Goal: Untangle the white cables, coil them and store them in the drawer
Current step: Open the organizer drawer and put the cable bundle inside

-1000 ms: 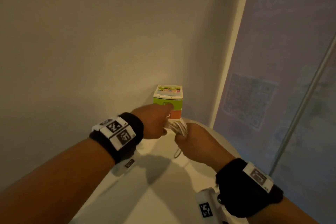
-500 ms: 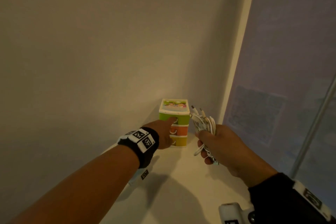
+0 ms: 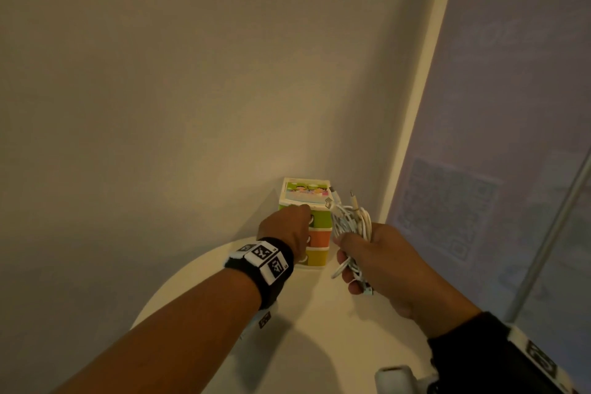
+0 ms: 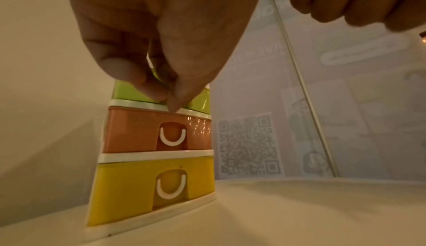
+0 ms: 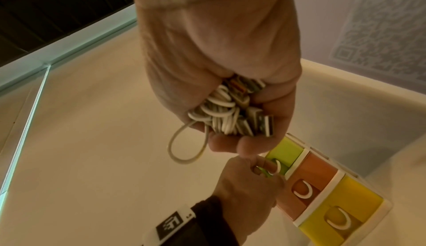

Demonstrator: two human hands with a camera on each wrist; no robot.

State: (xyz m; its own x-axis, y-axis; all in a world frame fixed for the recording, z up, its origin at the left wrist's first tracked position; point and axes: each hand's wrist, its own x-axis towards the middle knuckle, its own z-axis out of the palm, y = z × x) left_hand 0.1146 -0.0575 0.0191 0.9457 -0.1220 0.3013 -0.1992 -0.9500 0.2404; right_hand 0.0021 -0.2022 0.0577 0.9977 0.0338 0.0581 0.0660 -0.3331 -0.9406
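At the far edge of the round white surface (image 3: 319,329), against the wall, stands a small three-drawer unit (image 3: 315,243): green drawer (image 4: 129,93) on top, orange (image 4: 133,131) in the middle, yellow (image 4: 124,191) at the bottom, each with a white U-shaped handle. All three sit flush (no gap shows in the left wrist view).

Left hand (image 3: 287,230): thumb and forefinger pinch the handle of the green drawer; other fingers curled.

Right hand (image 3: 377,256): fist closed round the cables (image 3: 350,224), a coiled white bundle held in the air just right of the unit. Plug ends stick up above the fist beside the unit's printed lid (image 3: 305,192); one loose loop (image 5: 184,146) hangs below the fingers. Flat USB plugs (image 5: 260,124) show at the underside of the grip.

To the right, a frosted panel with a QR code (image 3: 441,208).
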